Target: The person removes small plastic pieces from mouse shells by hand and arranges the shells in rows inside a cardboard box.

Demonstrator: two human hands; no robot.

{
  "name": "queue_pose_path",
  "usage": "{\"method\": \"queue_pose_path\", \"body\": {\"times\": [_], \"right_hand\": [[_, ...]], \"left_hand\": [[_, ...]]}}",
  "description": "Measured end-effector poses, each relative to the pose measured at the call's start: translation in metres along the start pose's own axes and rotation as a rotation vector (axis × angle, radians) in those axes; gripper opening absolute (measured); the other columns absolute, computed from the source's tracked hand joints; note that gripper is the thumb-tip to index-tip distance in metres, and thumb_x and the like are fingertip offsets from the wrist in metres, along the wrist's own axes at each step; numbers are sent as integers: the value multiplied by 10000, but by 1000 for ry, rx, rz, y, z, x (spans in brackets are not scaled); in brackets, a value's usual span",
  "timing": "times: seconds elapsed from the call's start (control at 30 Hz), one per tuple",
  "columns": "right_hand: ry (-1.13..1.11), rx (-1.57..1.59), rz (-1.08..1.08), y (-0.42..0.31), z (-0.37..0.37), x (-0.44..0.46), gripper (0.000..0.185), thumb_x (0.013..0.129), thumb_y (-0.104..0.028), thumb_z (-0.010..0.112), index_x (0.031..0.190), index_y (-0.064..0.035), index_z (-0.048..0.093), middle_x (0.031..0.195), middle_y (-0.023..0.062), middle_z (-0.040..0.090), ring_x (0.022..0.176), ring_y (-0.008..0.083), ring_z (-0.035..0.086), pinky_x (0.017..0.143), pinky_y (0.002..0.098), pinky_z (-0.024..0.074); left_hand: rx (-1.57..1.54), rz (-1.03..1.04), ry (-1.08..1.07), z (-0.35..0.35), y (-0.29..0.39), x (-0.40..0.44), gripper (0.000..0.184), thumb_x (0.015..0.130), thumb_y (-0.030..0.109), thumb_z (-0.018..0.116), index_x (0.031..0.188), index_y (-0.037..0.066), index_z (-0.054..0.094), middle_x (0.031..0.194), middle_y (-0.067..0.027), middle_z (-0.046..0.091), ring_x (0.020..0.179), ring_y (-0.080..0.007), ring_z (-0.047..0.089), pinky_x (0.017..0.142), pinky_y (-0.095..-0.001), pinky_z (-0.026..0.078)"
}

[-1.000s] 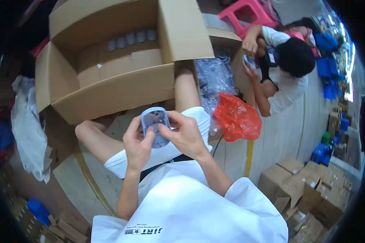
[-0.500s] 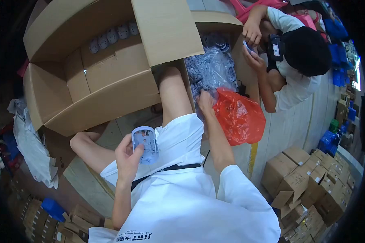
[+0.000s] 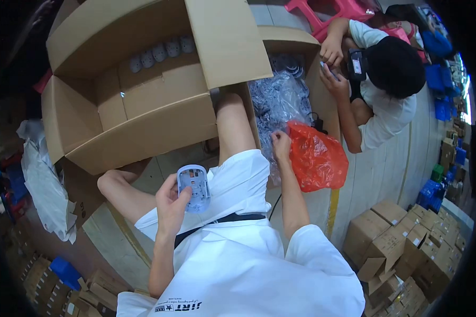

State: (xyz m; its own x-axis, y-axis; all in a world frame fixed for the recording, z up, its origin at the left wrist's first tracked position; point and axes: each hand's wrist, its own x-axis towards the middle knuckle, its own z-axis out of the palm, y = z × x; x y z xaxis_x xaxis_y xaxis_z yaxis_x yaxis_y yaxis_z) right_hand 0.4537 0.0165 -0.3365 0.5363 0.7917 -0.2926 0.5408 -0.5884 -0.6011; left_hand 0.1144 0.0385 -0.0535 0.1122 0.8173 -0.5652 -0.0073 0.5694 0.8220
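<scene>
My left hand (image 3: 170, 208) grips a pale lilac computer mouse shell (image 3: 194, 191) above my lap, thumb pressed on its inner face. Cutouts and moulded ribs show inside the shell. My right hand (image 3: 281, 145) is at the near edge of a carton holding many small grey-blue plastic parts (image 3: 269, 103) and clear plastic film (image 3: 293, 100). Its fingers are curled together, and whatever may be between them is too small to make out. Right beside that hand, a red plastic bag (image 3: 320, 161) hangs over the carton's edge.
A large open cardboard box (image 3: 143, 127) stands ahead on the left, with a row of several mouse shells (image 3: 161, 52) along its far wall. Across the parts carton, a co-worker (image 3: 386, 79) in a black cap handles a small item. Stacked cartons (image 3: 391, 232) stand at right.
My right hand has drawn back a little from the plastic parts, its fingers coming into clearer view. My left hand still holds the mouse shell. The whole view has shifted slightly.
</scene>
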Motion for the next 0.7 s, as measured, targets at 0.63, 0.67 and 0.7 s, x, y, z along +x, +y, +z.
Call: {"method": "queue_pose_path", "body": {"times": [0.63,0.67,0.7], "right_hand": [[137,169,-971,-330,-155,-235,142,735,35,720,864,-20,700,865,64,653,638,144,563,505,219,437],[112,145,-955,-329,-153,-239,142,735,35,720,864,-20,700,865,64,653,638,144,563,505,219,437],[97,96,-1005,-332,-148,-239,141,732,30,725,858,-25,699,857,60,649,630,144,559,498,220,433]], "left_hand": [[-210,380,-309,-48,46,-52,645,770,-73,528,1382,38,358,1231,-146,518,1072,-249,542,860,-347,514],[-233,350,-307,-47,42,-59,645,770,-73,528,1382,38,358,1231,-146,518,1072,-249,542,860,-347,514],[-223,370,-325,-50,40,-60,659,766,-67,534,1390,40,350,1238,-148,512,1068,-253,544,855,-346,512]]}}
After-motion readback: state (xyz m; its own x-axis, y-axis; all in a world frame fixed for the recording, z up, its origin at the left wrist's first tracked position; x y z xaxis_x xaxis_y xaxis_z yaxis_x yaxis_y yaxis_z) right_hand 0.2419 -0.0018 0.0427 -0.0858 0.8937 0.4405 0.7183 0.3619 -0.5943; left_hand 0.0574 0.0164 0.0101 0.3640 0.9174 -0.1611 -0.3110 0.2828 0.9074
